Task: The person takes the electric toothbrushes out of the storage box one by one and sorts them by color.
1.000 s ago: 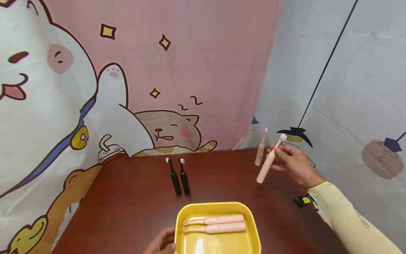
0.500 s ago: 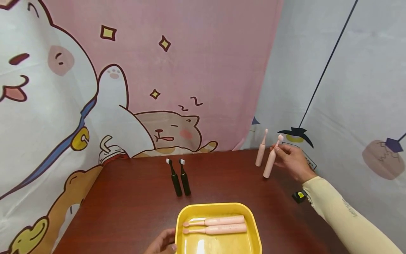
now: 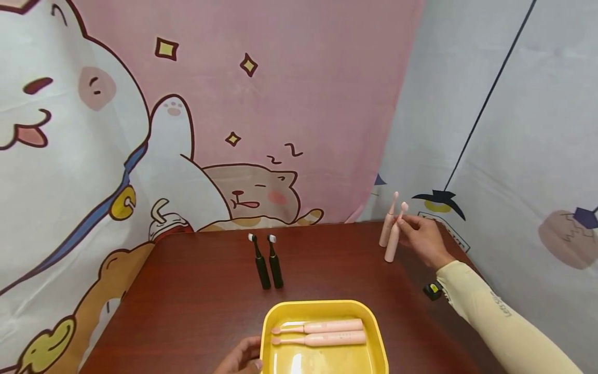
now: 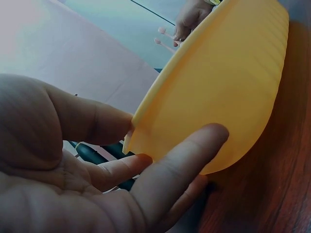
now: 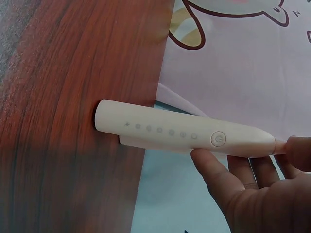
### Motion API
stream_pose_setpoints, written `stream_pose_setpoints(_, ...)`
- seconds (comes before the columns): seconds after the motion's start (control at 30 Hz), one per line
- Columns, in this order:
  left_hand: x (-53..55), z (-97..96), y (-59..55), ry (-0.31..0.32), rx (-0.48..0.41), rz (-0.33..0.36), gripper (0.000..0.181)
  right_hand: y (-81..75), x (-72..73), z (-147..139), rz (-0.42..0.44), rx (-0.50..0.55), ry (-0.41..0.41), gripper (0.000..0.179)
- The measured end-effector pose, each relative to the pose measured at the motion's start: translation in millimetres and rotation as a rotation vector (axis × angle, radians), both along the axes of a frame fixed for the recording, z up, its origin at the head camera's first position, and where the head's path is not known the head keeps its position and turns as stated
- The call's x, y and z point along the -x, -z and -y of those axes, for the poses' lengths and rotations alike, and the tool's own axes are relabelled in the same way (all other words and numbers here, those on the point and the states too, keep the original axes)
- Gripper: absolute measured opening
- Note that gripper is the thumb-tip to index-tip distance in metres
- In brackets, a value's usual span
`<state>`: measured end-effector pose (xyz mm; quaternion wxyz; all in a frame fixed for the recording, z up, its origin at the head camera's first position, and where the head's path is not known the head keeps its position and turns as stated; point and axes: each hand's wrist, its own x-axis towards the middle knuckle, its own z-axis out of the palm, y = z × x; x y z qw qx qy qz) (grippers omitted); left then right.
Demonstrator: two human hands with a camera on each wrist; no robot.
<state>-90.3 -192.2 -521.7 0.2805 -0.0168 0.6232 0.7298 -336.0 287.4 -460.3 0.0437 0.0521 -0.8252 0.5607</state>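
Observation:
At the table's far right, my right hand point(image 3: 422, 240) pinches a pink electric toothbrush point(image 3: 392, 245) near its neck. The toothbrush is nearly upright, its base at the tabletop, just in front of a second pink toothbrush point(image 3: 386, 228) that stands upright. In the right wrist view, a row of marks and a round button show on the held toothbrush's handle point(image 5: 160, 127). My left hand point(image 3: 240, 357) holds the left side of a yellow tray point(image 3: 322, 307), fingers against its wall point(image 4: 218, 97) and rim. Two pink toothbrushes point(image 3: 334, 338) lie side by side in the tray, heads to the left.
Two black electric toothbrushes point(image 3: 275, 267) with white bristles stand close together behind the tray, left of centre. Cartoon-printed cloth point(image 3: 327, 104) hangs behind the dark red-brown table point(image 3: 196, 311) and along its right side.
My right hand has moved left and brought the tilted pink toothbrush upright and down beside the standing one. The left hand stays on the tray. The view has shifted slightly.

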Motion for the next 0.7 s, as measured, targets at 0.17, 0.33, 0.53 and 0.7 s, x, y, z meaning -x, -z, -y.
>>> stream_pose_setpoints(0.17, -0.5, -1.2, -2.0, -0.003, 0.013, 0.01, 0.06, 1.5, 1.3, 3.8, -0.039, -0.087, 0.044, 0.053)
stream_pose_setpoints(0.33, -0.4, -2.1, -2.2, -0.009, 0.021, 0.01, 0.059, 2.5, 0.5, 6.1, -0.16, -0.285, 0.115, 0.047)
stream_pose_setpoints(0.53, -0.7, -2.3, -0.8, -0.002, -0.019, -0.013, 0.059, 3.7, -2.7, 7.5, -0.189, -0.342, 0.134, 0.042)
stream_pose_setpoints(0.7, 0.0, -1.0, -0.4, 0.006, 0.002, -0.019, 0.058, 4.2, -6.1, 7.5, -0.186, -0.359, 0.118, 0.043)
